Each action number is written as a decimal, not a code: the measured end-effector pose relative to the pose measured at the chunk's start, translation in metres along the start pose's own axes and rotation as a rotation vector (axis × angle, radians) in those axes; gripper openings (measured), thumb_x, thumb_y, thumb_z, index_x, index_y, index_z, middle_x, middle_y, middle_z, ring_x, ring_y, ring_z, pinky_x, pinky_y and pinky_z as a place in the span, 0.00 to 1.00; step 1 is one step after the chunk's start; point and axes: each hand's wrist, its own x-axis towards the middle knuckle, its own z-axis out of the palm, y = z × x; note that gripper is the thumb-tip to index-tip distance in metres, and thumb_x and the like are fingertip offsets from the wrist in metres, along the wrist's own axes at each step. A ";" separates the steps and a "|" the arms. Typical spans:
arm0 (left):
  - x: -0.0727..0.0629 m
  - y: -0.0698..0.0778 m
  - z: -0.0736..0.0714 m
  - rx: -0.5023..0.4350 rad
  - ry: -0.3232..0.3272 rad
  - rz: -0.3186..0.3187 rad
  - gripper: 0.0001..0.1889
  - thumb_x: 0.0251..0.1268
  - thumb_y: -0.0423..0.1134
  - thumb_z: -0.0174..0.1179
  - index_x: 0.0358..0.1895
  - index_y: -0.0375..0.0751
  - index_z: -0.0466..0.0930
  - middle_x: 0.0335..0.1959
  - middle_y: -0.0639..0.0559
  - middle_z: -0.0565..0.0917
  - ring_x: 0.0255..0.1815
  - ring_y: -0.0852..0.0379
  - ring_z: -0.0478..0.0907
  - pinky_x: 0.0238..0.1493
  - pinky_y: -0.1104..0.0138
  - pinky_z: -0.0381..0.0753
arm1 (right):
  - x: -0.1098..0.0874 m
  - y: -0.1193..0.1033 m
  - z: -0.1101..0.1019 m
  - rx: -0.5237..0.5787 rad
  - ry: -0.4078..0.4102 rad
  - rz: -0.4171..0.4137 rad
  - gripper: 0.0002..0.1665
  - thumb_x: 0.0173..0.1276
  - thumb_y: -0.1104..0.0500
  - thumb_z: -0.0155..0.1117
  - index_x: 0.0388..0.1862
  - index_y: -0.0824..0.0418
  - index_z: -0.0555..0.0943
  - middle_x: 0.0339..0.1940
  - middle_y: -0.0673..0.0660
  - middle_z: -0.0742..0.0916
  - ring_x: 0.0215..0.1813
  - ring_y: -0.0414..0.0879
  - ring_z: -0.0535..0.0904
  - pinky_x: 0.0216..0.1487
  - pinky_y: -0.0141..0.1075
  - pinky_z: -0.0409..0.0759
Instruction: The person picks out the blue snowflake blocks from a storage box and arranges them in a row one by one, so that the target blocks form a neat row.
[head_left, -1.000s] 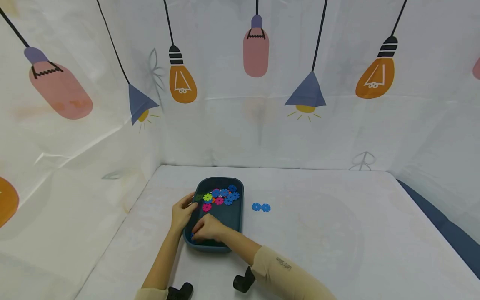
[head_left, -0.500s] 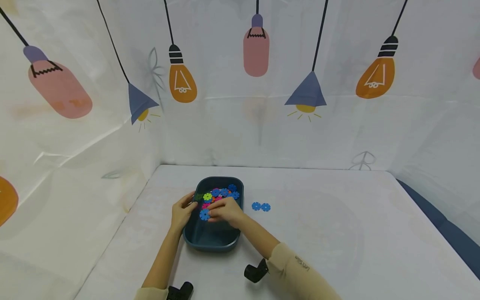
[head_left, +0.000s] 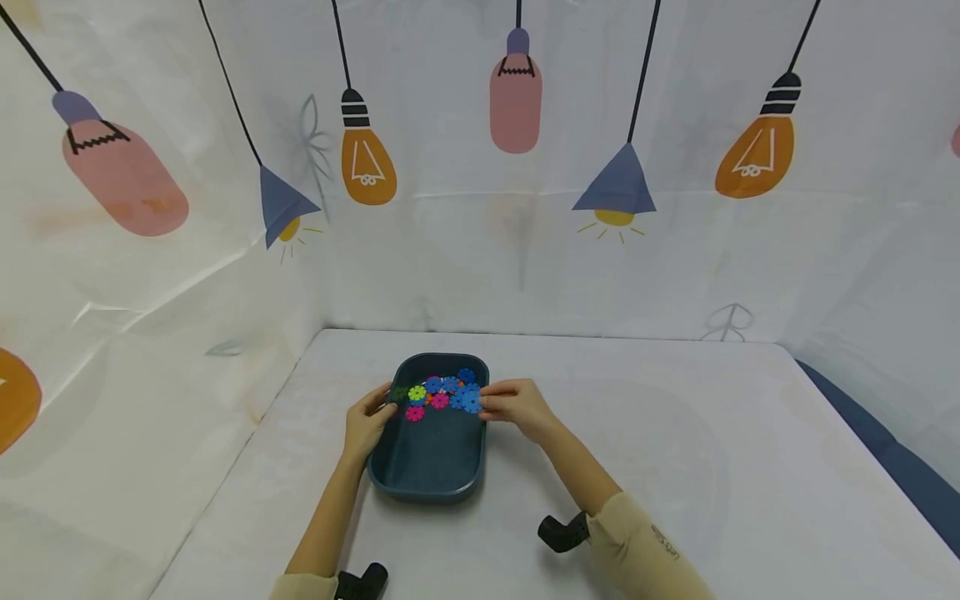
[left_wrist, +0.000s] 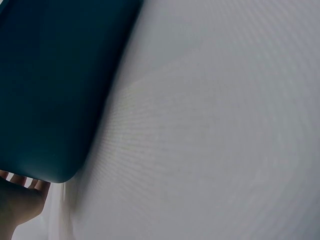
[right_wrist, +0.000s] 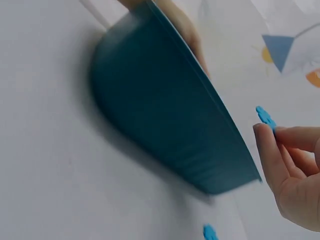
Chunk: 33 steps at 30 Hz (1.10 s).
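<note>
A dark teal plastic tray (head_left: 427, 458) stands on the white table. At its left rim, my left hand (head_left: 367, 425) grips it with the thumb on the edge; part of that hand (left_wrist: 22, 202) shows below the tray in the left wrist view. Between thumb and fingertips, my right hand (head_left: 519, 406) pinches a blue snowflake disc (right_wrist: 266, 117) over the right rim. Several notched discs, among them pink (head_left: 415, 413) and yellow-green (head_left: 417, 392) ones, lie in the tray's far half. In the right wrist view a blue piece (right_wrist: 210, 232) lies on the table, hidden in the head view.
The white table (head_left: 675, 450) extends to the right of the tray. A white sheet (head_left: 450, 275) printed with lamps and bulbs hangs along the back and left side. Black wrist mounts (head_left: 562, 533) sit by the beige sleeves (head_left: 645, 542).
My right hand has lifted a blue disc from the tray's near left corner and carried it up and right to the right rim. The left hand keeps its place on the tray.
</note>
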 end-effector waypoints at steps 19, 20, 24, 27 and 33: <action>-0.012 0.023 0.000 0.010 0.006 0.017 0.22 0.62 0.25 0.55 0.60 0.23 0.70 0.59 0.28 0.72 0.60 0.34 0.69 0.42 0.82 0.69 | -0.033 0.012 -0.109 -0.203 0.247 0.045 0.17 0.64 0.71 0.59 0.48 0.84 0.75 0.38 0.64 0.86 0.31 0.39 0.84 0.36 0.31 0.81; -0.013 0.023 0.001 0.011 0.006 0.015 0.22 0.62 0.25 0.55 0.60 0.23 0.70 0.59 0.28 0.72 0.61 0.34 0.69 0.43 0.82 0.69 | -0.033 0.013 -0.112 -0.217 0.252 0.049 0.17 0.63 0.71 0.59 0.47 0.84 0.75 0.37 0.64 0.86 0.30 0.39 0.84 0.36 0.31 0.81; -0.014 0.023 0.001 0.013 0.009 0.013 0.21 0.62 0.25 0.55 0.60 0.23 0.70 0.59 0.28 0.72 0.60 0.34 0.70 0.44 0.81 0.70 | -0.033 0.021 -0.118 -0.276 0.258 0.061 0.16 0.61 0.71 0.61 0.44 0.84 0.76 0.33 0.63 0.87 0.27 0.39 0.83 0.32 0.29 0.81; -0.014 0.023 0.001 0.016 0.010 0.017 0.21 0.62 0.25 0.55 0.59 0.23 0.70 0.59 0.28 0.72 0.60 0.34 0.70 0.44 0.81 0.70 | -0.032 0.027 -0.118 -0.307 0.271 0.087 0.15 0.60 0.71 0.63 0.43 0.83 0.78 0.30 0.63 0.87 0.25 0.39 0.83 0.31 0.29 0.80; -0.009 0.015 0.000 0.013 0.008 0.009 0.22 0.61 0.25 0.56 0.59 0.23 0.70 0.58 0.27 0.72 0.59 0.34 0.71 0.43 0.80 0.71 | -0.028 0.035 -0.116 -0.308 0.307 0.143 0.15 0.61 0.70 0.62 0.45 0.81 0.78 0.33 0.62 0.86 0.26 0.39 0.82 0.33 0.30 0.81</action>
